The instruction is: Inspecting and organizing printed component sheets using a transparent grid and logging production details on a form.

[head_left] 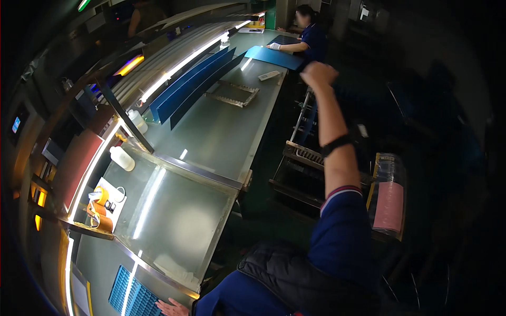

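My right arm (337, 142) is stretched far forward, with a dark band round the wrist. At its end my right hand (319, 75) is closed, right by the end of a flat blue panel (274, 57) at the table's far edge. What its fingers hold is hidden. At the lower edge my left hand (173, 307) lies with fingers stretched out, beside a blue board with a grid pattern (134, 292). Its fingertips are close to the board's edge; whether they touch it I cannot tell.
Blue panels (184, 84) stand on edge along the table's (240, 118) back. A metal frame (234, 95) lies nearby. White bottles (122, 158) and tape rolls (103, 203) sit left. A rack (305, 152) stands right, by a pink-covered stack (389, 205). A co-worker (313, 39) works beyond.
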The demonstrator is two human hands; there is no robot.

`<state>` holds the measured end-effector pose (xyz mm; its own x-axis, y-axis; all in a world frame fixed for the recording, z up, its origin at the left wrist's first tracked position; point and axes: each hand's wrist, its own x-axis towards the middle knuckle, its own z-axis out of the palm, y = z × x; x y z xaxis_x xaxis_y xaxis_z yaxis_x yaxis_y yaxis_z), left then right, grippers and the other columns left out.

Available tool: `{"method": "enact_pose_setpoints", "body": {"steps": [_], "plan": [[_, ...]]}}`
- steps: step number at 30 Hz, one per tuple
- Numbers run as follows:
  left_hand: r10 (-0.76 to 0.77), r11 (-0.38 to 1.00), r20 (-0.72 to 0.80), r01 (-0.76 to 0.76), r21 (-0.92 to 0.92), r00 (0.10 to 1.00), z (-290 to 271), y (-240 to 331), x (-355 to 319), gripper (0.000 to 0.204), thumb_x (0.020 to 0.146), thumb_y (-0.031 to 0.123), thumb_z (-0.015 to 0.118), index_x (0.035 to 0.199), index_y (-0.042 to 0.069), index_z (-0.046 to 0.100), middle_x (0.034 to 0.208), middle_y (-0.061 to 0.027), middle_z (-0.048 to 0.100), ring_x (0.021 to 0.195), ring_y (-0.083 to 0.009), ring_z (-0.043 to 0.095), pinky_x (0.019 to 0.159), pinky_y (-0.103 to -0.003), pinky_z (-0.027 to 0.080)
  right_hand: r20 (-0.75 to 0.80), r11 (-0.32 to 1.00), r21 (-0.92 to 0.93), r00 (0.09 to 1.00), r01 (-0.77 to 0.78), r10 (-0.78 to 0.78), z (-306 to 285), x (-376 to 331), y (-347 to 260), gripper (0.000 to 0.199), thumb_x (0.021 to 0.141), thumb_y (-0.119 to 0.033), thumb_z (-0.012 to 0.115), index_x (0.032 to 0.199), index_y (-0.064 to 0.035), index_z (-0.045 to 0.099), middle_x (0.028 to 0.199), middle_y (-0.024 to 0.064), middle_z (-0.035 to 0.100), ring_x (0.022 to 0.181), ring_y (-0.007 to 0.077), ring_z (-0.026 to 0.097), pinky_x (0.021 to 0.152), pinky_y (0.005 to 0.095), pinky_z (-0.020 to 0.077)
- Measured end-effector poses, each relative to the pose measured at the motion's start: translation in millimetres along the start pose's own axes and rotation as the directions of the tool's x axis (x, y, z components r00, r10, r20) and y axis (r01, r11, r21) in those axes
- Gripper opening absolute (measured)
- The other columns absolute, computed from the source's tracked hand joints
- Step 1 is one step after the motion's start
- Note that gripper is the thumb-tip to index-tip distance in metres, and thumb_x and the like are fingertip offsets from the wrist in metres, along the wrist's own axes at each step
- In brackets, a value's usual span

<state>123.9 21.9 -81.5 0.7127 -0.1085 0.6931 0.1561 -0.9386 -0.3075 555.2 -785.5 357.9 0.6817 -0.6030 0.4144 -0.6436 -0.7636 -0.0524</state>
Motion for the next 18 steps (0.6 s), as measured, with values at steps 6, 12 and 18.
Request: {"method": "enact_pose_setpoints", "body": {"steps": [6, 12, 18], "plan": [[-0.324, 0.937, 0.296, 0.348, -0.029, 0.899, -35, 43, 42, 0.043, 0.086, 0.031, 0.064, 0.113, -0.001, 0.059, 0.115, -0.0214, 0.058, 0.107, -0.0404, 0.054, 0.098, -0.058, 0.039, 0.347, 0.969, -0.044, 0.906, -0.242, 0.242, 27, -37, 116, 0.061, 0.082, -0.045, 0.066, 0.129, -0.007, 0.055, 0.148, 0.0153, 0.034, 0.142, 0.0414, 0.01, 0.108, 0.0689, -0.0006], [-0.412, 0.898, 0.38, 0.44, 0.016, 0.828, -47, 54, 60, 0.046, 0.089, 0.032, 0.06, 0.119, -0.002, 0.054, 0.123, -0.0222, 0.052, 0.114, -0.0397, 0.049, 0.101, -0.055, 0.035, 0.337, 0.978, -0.12, 0.92, -0.169, 0.2, 57, -42, 103, 0.049, 0.08, -0.04, 0.066, 0.116, -0.0071, 0.065, 0.151, 0.015, 0.029, 0.143, 0.0425, 0.003, 0.105, 0.0705, -0.0071], [-0.467, 0.864, 0.435, 0.503, 0.038, 0.77, -50, 62, 69, 0.049, 0.091, 0.033, 0.056, 0.125, -0.003, 0.05, 0.131, -0.0231, 0.046, 0.121, -0.039, 0.043, 0.105, -0.052, 0.031, 0.334, 0.966, -0.082, 0.907, -0.244, 0.257, 81, -28, 116, 0.046, 0.079, -0.017, 0.056, 0.124, -0.0072, 0.06, 0.147, 0.0166, 0.035, 0.143, 0.0414, 0.006, 0.107, 0.0674, -0.0041]]}}
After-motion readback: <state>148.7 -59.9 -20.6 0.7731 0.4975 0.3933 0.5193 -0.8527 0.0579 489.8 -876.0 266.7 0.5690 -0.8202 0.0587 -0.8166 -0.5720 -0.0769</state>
